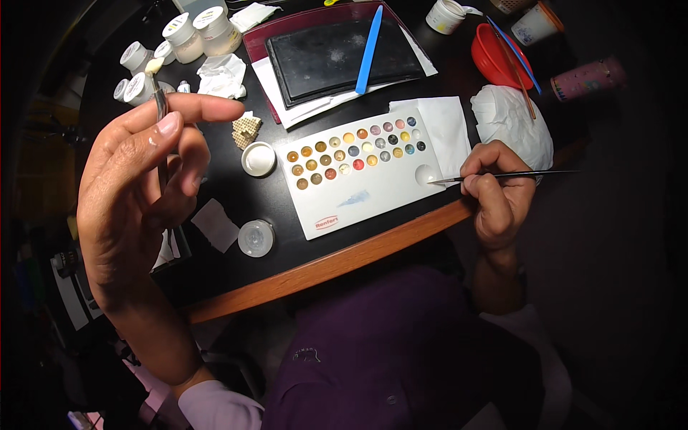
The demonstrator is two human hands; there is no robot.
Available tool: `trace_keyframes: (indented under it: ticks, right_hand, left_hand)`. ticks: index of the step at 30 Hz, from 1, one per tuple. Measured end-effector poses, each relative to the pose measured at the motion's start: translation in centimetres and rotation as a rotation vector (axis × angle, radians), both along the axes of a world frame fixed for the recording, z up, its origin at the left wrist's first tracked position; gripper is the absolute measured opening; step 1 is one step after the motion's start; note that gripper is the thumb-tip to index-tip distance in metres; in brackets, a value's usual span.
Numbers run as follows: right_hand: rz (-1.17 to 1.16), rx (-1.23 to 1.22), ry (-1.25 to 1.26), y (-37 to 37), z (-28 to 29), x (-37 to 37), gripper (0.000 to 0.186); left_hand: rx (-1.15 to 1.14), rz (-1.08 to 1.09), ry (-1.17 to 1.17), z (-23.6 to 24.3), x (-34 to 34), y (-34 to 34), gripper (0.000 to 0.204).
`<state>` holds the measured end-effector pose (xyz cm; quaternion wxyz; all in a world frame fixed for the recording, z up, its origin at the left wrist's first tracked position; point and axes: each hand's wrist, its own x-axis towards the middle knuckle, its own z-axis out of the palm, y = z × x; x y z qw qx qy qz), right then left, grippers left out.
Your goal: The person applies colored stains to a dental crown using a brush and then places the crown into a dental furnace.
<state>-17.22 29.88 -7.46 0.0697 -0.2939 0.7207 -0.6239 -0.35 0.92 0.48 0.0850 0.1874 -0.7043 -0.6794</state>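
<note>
Raised at the left, my left hand (pixel 136 165) is closed around slim metal forceps (pixel 159 97), its index finger stretched out to the right. A small cream-coloured piece like a tooth crown (pixel 154 65) sits at the upper tip of the forceps. My right hand (pixel 496 197) pinches a thin fine-tipped paintbrush (pixel 523 173) with a dark handle. The brush points left, its tip at the round well (pixel 425 174) on the right side of a white palette (pixel 390 190). Rows of small colour wells fill the palette's upper part, and a bluish smear marks its lower part.
A white jar (pixel 258 159) and a clear glass dish (pixel 256 238) stand left of the palette. Behind it lie a black case (pixel 337 61) and a blue stick (pixel 370 50). Lidded jars (pixel 215 32), a red bowl (pixel 494 54) and crumpled tissue (pixel 512 122) surround these.
</note>
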Motion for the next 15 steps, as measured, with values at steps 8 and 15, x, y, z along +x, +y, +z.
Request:
trace_keyframes:
  ticks: [8,15]
  right_hand:
    - [0.010,0.006,-0.003,-0.18,-0.27,0.25,0.005]
    - [0.014,-0.016,-0.014,-0.12,-0.41,0.21,0.006]
  left_hand:
    - [-0.010,-0.022,-0.003,-0.17,0.04,-0.26,0.049]
    - [-0.010,-0.015,0.007,-0.25,-0.13,-0.07,0.048]
